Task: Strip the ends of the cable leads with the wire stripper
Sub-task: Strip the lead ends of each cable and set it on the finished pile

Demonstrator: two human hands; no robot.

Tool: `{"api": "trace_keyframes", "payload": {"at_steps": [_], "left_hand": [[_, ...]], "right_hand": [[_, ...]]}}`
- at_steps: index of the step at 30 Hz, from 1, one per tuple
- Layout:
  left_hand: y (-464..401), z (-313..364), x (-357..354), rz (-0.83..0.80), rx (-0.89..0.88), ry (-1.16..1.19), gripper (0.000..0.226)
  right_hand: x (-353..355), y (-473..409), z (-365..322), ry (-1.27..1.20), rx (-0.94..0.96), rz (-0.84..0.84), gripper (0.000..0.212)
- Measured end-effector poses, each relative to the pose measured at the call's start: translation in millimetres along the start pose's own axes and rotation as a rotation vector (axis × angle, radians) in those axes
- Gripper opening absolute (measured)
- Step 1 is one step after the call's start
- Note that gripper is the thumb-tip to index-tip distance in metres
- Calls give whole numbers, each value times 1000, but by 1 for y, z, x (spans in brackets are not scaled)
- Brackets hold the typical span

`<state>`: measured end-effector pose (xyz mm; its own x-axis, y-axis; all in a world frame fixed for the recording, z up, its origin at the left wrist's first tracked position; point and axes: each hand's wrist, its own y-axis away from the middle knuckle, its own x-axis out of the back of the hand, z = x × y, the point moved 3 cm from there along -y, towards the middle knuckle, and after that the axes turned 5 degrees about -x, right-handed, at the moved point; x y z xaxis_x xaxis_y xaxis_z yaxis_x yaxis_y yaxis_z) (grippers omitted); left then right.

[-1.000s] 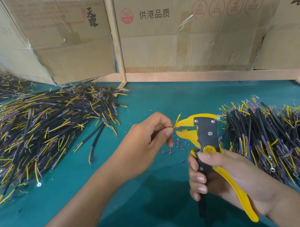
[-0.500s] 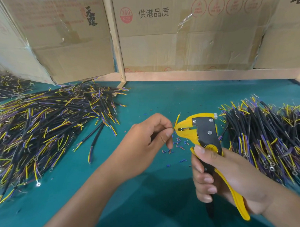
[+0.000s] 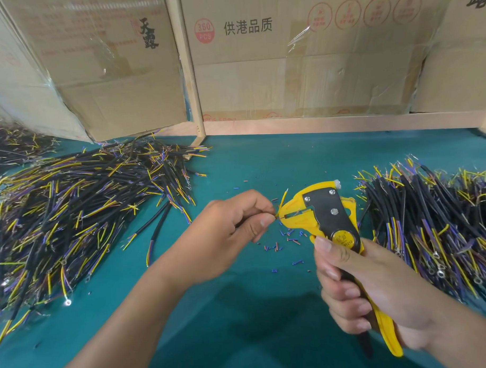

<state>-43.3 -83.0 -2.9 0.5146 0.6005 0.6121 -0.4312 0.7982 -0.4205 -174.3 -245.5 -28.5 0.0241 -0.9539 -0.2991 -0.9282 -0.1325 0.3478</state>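
A big pile of cables lies at nine o'clock, another pile at three, and cardboard boxes stand at twelve. Tiny cut bits dot the green table. Your left hand pinches a thin lead into the wire stripper. Your right hand squeezes the handles tighter than a second ago.

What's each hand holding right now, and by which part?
The left hand pinches a cable lead just behind its tip. The right hand grips the wire stripper by its handles.
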Motion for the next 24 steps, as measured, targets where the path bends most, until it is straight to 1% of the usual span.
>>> {"api": "trace_keyframes", "payload": {"at_steps": [4, 13, 18, 20, 22, 23, 24], "left_hand": [[3, -5, 9, -37, 4, 14, 13], [3, -7, 14, -29, -4, 78, 15], [4, -7, 12, -17, -18, 44, 18], [6, -16, 31, 65, 4, -48, 18], [12, -27, 54, 214, 57, -69, 18], [13, -27, 59, 254, 63, -45, 18], [11, -23, 55, 246, 43, -54, 17]], "right_hand": [[-2, 3, -2, 18, -2, -7, 52], [-3, 6, -7, 25, 14, 7, 52], [-3, 5, -6, 37, 2, -14, 52], [7, 6, -15, -59, 52, 14, 53], [23, 6, -28, -180, 160, 107, 53], [28, 6, -33, -207, 207, 151, 46], [32, 4, -35, -230, 226, 170, 36]]}}
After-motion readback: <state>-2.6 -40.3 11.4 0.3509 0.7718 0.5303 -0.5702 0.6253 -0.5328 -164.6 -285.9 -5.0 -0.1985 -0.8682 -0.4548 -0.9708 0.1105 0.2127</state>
